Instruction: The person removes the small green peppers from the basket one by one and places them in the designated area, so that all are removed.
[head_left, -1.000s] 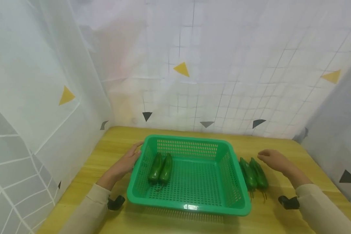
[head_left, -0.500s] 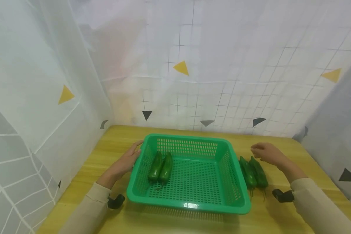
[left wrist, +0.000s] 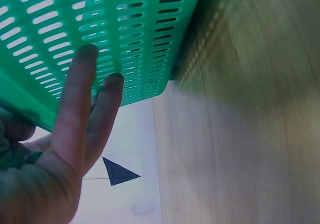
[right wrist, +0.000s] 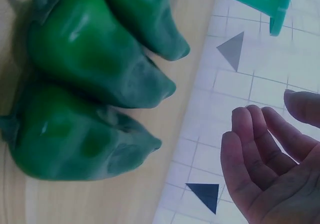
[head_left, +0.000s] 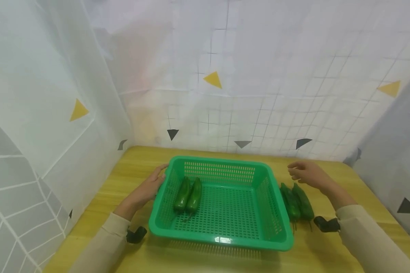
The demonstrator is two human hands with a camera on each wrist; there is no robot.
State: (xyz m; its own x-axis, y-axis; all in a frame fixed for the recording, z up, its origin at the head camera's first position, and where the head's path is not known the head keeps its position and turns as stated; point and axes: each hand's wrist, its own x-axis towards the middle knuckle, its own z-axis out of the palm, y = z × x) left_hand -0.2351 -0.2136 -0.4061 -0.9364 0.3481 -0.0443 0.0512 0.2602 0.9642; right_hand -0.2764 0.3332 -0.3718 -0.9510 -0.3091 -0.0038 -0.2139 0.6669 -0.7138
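A green plastic basket (head_left: pixel 222 242) with slotted walls stands mid-table. Two glossy green chili peppers (head_left: pixel 194 197) lie side by side inside it, at its left. My left hand (head_left: pixel 147 189) rests against the basket's outer left wall; in the left wrist view its straight fingers (left wrist: pixel 75 103) touch the slots. More green peppers (head_left: pixel 304 203) lie close to the basket's right side; three such peppers (right wrist: pixel 80 48) show in the right wrist view, stems toward me. Just beyond their tips my right hand (head_left: pixel 307 174) hovers, fingers loosely bent, holding nothing.
The wooden table (head_left: pixel 119 189) ends at a white patterned sheet (head_left: pixel 212 113) at the back. Similar sheets hang at the left and right sides. Black wrist cameras (head_left: pixel 136 235) sit below both cuffs.
My right hand has moved left and away from me, past the peppers' far tips, toward the basket's right rim. The left hand, basket and peppers have stayed in place.
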